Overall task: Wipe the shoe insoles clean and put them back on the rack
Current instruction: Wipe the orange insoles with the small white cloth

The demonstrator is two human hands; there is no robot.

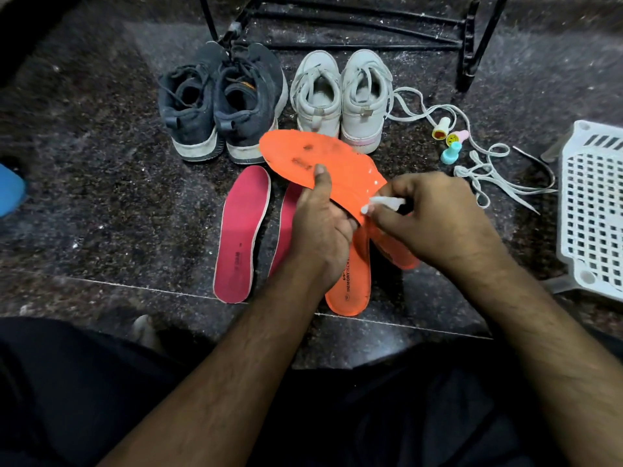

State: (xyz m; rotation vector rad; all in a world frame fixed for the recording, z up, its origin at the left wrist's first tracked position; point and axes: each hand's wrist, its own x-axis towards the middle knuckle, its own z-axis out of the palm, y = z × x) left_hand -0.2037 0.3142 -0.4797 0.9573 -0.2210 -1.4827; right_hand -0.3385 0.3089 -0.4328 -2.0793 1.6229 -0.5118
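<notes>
A dark speckled stone floor [101, 183] carries everything; the landmark is the pair of dark grey lace-up trainers [220, 102], with a pair of white high-top trainers [340, 99] just right of it and a black metal rack [354, 28] behind; a flat pink foam insole [241, 234] lies on the floor in front of the grey pair; the left hand [320, 230] grips a raised, dirty orange foam insole [323, 163], thumb on top; the right hand [435, 220] pinches a small white wipe [381, 203] in curled fingers against that insole's edge; a second orange insole [349, 284] lies beneath both hands.
</notes>
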